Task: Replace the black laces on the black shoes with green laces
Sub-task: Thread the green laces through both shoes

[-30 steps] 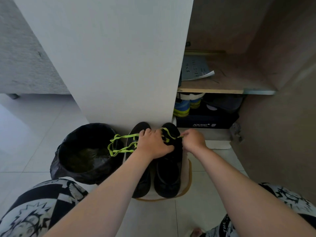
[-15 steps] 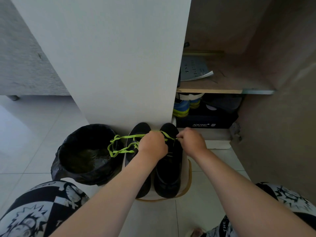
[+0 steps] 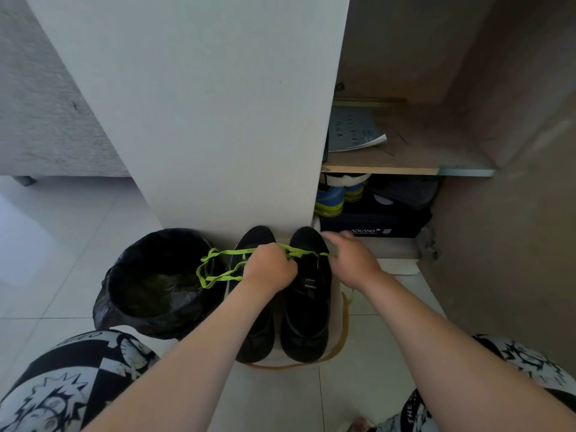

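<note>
Green lace point(image 3: 233, 252) lay crosswise over shoes point(image 3: 308, 307) | left hand point(image 3: 268, 269) clamped it | right hand point(image 3: 352, 263) nearer free tip, grip unclear

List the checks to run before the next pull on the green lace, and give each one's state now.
1. Left hand has a grip on the green lace: ok, fingers are curled round it.
2. Right hand holds the lace end: cannot tell, its fingers are blurred.
3. Lace reaches the shoe being laced: ok, it crosses the shoe's front.
4. Slack loops are clear of the bin: not ok, they hang at its rim.
5. Old black lace is out of the shoe: cannot tell, black on black.
</note>
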Motion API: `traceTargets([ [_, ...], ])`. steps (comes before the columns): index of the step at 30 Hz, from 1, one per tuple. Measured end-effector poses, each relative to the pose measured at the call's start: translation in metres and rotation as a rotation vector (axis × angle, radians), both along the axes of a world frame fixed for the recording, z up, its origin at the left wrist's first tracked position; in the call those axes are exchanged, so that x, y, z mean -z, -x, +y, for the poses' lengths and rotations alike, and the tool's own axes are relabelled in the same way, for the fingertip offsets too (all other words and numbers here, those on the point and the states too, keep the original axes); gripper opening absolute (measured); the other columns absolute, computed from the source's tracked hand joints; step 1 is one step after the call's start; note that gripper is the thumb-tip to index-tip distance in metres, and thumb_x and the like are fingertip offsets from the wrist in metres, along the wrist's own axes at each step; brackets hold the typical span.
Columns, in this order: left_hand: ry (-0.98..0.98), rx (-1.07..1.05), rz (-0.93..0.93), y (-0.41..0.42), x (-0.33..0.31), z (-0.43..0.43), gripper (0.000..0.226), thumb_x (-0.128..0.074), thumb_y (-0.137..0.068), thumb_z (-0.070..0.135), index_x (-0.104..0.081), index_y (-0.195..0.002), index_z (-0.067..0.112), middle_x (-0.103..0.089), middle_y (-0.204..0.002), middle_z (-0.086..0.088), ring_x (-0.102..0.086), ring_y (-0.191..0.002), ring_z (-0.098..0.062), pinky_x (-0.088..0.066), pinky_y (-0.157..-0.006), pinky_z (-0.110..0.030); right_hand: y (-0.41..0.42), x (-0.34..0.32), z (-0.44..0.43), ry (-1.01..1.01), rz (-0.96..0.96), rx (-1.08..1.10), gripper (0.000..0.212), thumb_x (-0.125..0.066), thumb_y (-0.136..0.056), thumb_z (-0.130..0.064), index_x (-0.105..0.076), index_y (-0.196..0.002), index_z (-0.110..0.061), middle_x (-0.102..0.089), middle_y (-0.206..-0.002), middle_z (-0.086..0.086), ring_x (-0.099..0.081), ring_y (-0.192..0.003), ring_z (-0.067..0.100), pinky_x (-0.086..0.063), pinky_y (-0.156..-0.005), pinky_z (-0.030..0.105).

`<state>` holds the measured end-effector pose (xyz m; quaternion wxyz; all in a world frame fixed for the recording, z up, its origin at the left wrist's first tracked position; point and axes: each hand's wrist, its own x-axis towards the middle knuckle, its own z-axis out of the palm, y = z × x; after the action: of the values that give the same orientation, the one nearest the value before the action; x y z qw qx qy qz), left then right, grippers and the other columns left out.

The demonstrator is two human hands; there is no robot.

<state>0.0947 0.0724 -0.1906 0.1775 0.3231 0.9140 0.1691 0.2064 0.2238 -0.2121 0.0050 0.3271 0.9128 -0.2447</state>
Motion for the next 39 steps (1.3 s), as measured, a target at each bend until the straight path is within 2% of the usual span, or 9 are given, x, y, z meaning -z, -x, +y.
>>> traceTargets([
  [5, -0.007, -0.033, -0.004, -0.004, -0.001, -0.001, 0.027, -0.053, -0.088, 0.024, -0.053, -0.064, 0.013, -0.055, -0.064, -0.002, -0.052, -0.056, -0.018, -0.033, -0.045, -0.023, 0.009, 0.002, -0.004, -0.083, -0.006, 0.000, 0.011, -0.061, -0.097, -0.020, -0.071, -0.098, -0.017, -0.063, -0.107, 0.003, -0.063, -0.098, 0.025, -0.047, -0.077, 0.033],
  [10, 0.019, -0.115, 0.001, -0.006, -0.007, -0.003, 0.027, -0.057, -0.087, 0.022, -0.048, -0.063, 0.014, -0.052, -0.065, -0.002, -0.049, -0.057, -0.019, -0.037, -0.051, -0.025, -0.001, -0.011, 0.010, -0.287, -0.250, 0.312, 0.034, -0.055, -0.091, 0.001, -0.062, -0.121, -0.014, -0.058, -0.122, 0.008, -0.064, -0.105, 0.026, -0.046, -0.074, 0.032],
  [15, 0.011, -0.034, 0.014, -0.003, -0.009, -0.003, 0.030, -0.051, -0.092, 0.027, -0.051, -0.068, 0.009, -0.059, -0.073, -0.006, -0.056, -0.065, -0.025, -0.039, -0.054, -0.027, -0.001, -0.008, 0.006, -0.178, -0.303, 0.329, 0.036, -0.056, -0.092, -0.006, -0.062, -0.126, -0.015, -0.061, -0.127, 0.009, -0.062, -0.113, 0.028, -0.050, -0.084, 0.034],
  [18, -0.171, 0.063, 0.208, 0.008, -0.008, 0.001, 0.016, -0.046, -0.096, 0.015, -0.058, -0.093, 0.005, -0.061, -0.100, -0.014, -0.059, -0.092, -0.034, -0.044, -0.072, -0.034, 0.002, -0.005, 0.000, -0.147, -0.116, 0.166, 0.046, -0.057, -0.092, -0.020, -0.055, -0.138, -0.025, -0.048, -0.133, 0.009, -0.052, -0.120, 0.031, -0.047, -0.094, 0.036],
  [20, -0.244, 0.122, 0.205, 0.026, -0.001, 0.005, 0.029, -0.051, -0.091, 0.008, -0.061, -0.117, 0.012, -0.055, -0.122, -0.010, -0.052, -0.115, -0.031, -0.041, -0.090, -0.037, 0.006, -0.006, -0.007, -0.118, 0.035, 0.050, 0.051, -0.055, -0.093, -0.029, -0.051, -0.144, -0.027, -0.044, -0.139, 0.007, -0.044, -0.128, 0.029, -0.040, -0.105, 0.038],
  [23, 0.030, 0.350, 0.206, 0.043, 0.008, 0.008, 0.054, -0.054, -0.088, 0.014, -0.049, -0.140, 0.026, -0.054, -0.138, -0.002, -0.045, -0.132, -0.027, -0.032, -0.108, -0.039, 0.014, -0.005, -0.020, -0.004, 0.031, -0.085, 0.059, -0.057, -0.092, -0.039, -0.045, -0.149, -0.030, -0.037, -0.154, 0.000, -0.033, -0.140, 0.025, -0.028, -0.115, 0.040],
  [30, 0.178, 0.468, 0.346, 0.051, 0.007, 0.003, 0.023, -0.049, -0.092, 0.017, -0.068, -0.105, 0.013, -0.061, -0.108, -0.013, -0.056, -0.109, -0.031, -0.046, -0.094, -0.039, 0.022, -0.007, -0.028, 0.086, -0.045, -0.130, 0.069, -0.061, -0.086, -0.028, -0.040, -0.152, -0.032, -0.027, -0.163, -0.005, -0.025, -0.149, 0.020, -0.018, -0.120, 0.041],
  [35, 0.056, 0.202, 0.155, 0.036, -0.001, -0.001, 0.024, -0.043, -0.094, 0.006, -0.064, -0.105, 0.001, -0.065, -0.111, -0.017, -0.060, -0.106, -0.035, -0.047, -0.083, -0.039, 0.023, -0.007, -0.028, 0.123, -0.092, -0.090, 0.070, -0.056, -0.084, -0.020, -0.042, -0.151, -0.033, -0.028, -0.162, -0.010, -0.030, -0.148, 0.016, -0.023, -0.120, 0.043],
  [39, -0.146, -0.213, 0.007, 0.049, -0.003, -0.010, 0.041, -0.045, -0.093, 0.032, -0.053, -0.060, 0.009, -0.054, -0.062, -0.008, -0.054, -0.068, -0.032, -0.033, -0.053, -0.030, 0.024, -0.008, -0.025, 0.121, -0.116, -0.080, 0.069, -0.053, -0.083, -0.015, -0.045, -0.148, -0.035, -0.028, -0.162, -0.014, -0.034, -0.145, 0.017, -0.027, -0.118, 0.046],
])
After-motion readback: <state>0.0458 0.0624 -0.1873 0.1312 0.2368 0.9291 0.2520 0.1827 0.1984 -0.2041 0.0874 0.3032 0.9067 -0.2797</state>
